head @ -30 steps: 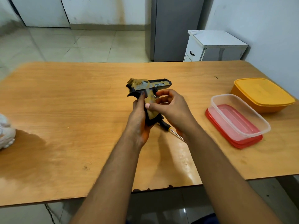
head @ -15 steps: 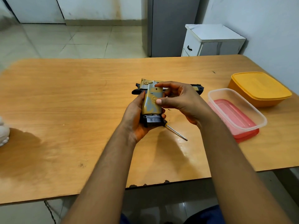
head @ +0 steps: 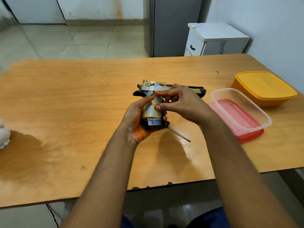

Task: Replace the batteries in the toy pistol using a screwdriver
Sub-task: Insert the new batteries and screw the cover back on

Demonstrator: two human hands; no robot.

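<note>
A gold and black toy pistol (head: 152,111) is held above the wooden table (head: 82,99), grip toward me and barrel pointing right. My left hand (head: 134,122) cups the grip from the left and below. My right hand (head: 184,102) lies over the trigger area, its thumb tip pressed on the gold side panel of the grip. A screwdriver (head: 179,134) lies on the table just under the grip; only its metal shaft and a bit of dark handle show.
A clear plastic tub sitting on a red lid (head: 238,112) stands to the right, with a closed orange container (head: 264,88) behind it. A white object (head: 4,137) is at the left edge. The table's near edge (head: 148,186) is chipped.
The pistol has turned from barrel pointing away to barrel pointing right, side panel facing up. My right thumb has settled on the grip panel. The screwdriver has stayed on the table.
</note>
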